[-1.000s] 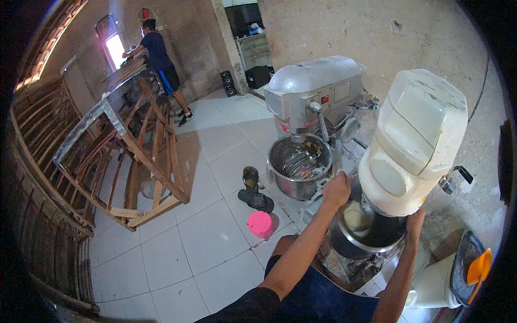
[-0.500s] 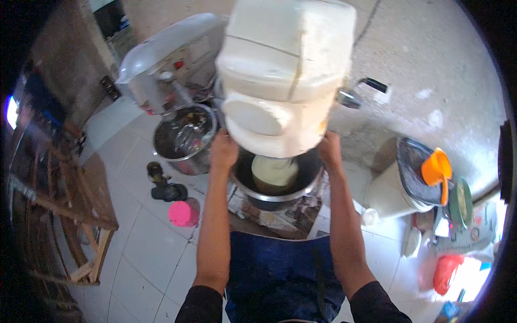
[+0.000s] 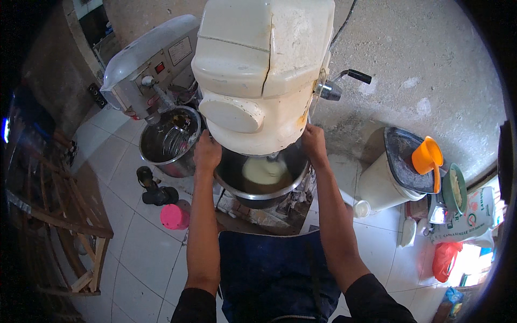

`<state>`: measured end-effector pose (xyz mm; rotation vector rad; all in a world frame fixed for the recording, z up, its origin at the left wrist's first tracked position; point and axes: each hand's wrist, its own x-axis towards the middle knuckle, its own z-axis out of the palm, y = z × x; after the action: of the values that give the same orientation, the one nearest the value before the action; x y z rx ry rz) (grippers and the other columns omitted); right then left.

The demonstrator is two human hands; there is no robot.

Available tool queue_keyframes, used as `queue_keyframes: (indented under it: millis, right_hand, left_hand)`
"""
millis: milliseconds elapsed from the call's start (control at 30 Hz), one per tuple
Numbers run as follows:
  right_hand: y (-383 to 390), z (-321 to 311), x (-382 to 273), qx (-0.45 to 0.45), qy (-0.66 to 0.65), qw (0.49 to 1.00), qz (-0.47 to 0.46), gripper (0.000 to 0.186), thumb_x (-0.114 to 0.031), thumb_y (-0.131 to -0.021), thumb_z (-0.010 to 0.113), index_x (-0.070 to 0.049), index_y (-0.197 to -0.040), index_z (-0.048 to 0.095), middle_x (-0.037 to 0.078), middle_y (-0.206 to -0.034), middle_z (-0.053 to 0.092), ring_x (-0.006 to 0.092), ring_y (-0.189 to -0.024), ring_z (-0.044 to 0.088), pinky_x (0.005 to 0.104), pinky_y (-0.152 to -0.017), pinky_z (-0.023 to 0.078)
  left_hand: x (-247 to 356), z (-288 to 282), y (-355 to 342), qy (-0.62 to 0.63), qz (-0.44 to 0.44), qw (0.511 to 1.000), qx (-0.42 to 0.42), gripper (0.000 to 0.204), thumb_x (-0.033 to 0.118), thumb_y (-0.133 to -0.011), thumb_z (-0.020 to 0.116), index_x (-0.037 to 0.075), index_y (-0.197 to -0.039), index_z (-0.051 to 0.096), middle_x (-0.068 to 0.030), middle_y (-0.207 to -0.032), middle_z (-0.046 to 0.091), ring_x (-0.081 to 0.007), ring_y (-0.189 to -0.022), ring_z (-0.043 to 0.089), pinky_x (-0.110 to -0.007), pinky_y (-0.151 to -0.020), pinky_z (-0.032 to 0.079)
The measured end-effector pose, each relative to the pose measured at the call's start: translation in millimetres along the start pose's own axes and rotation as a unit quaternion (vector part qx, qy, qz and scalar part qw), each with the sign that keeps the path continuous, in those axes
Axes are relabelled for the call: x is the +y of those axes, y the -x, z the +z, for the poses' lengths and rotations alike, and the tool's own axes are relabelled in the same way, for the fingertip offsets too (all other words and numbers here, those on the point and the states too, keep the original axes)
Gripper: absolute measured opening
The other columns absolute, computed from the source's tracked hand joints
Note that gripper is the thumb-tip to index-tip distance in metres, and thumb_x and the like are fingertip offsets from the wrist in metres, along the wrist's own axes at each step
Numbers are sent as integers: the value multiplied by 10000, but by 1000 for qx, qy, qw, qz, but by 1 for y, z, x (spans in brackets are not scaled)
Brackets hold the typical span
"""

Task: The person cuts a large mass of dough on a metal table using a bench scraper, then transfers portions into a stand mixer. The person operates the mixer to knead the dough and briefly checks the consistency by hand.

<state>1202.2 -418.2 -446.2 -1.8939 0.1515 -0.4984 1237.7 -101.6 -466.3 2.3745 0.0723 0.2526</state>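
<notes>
A worn cream mixer (image 3: 237, 59) with a cracked housing stands before me over its steel bowl (image 3: 239, 191). Pale batter (image 3: 264, 172) lies in the bowl around the mixing attachment, blurred in places. My left hand (image 3: 207, 153) is closed at the bowl's left side, apparently on its handle. My right hand (image 3: 314, 142) is closed at the right side, its fingertips partly hidden by the machine. A second, silver mixer (image 3: 145, 64) stands to the left, a wire whisk in its dirty bowl (image 3: 159, 156).
On the tiled floor (image 3: 134, 253) are a dark tool (image 3: 156, 195) and a pink container (image 3: 175, 216). A white bucket (image 3: 374, 183) bears an orange jug (image 3: 425, 159); a green basin (image 3: 452, 188), sacks and bags lie right. Left are wooden racks (image 3: 91, 231) and another person (image 3: 40, 121).
My view has swung right and down to face the cream mixer squarely, moving the other person to the left rim. Both hands stay at the bowl's sides.
</notes>
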Motion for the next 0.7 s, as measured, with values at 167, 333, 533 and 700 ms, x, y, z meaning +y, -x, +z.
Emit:
queue_keyframes:
  millis: [167, 333, 533, 700]
  right_hand:
    - [-1, -2, 3, -15, 27, 1000, 0, 349, -263, -931, 557, 71, -941, 659, 204, -679, 609, 182, -632, 548, 381, -657, 471]
    - [0, -1, 2, 1, 9, 999, -33, 353, -258, -935, 546, 79, -910, 648, 194, -658, 581, 183, -619, 535, 387, -641, 462]
    - [0, -2, 2, -20, 30, 999, 4, 362, -267, -938, 544, 79, -904, 647, 166, -637, 572, 177, -607, 507, 391, -623, 454]
    - [0, -5, -4, -14, 23, 1000, 11, 355, -256, -935, 554, 88, -897, 632, 137, -609, 547, 161, -607, 494, 388, -617, 449]
  left_hand:
    - [5, -5, 4, -26, -31, 999, 7, 492, 333, -944, 497, 51, -1347, 501, -253, -1274, 592, -441, -1183, 557, -537, -989, 431]
    - [2, -2, 2, -21, -1, 1000, 10, 523, 349, -929, 514, 53, -1359, 492, -244, -1282, 592, -440, -1189, 555, -529, -994, 432]
    - [-2, -1, 0, -36, -10, 999, -12, 578, 396, -930, 523, 76, -1407, 457, -241, -1302, 579, -428, -1205, 551, -530, -1013, 425]
    - [3, -3, 2, -45, -41, 998, -17, 576, 397, -942, 507, 88, -1425, 445, -236, -1356, 541, -421, -1253, 514, -519, -1041, 402]
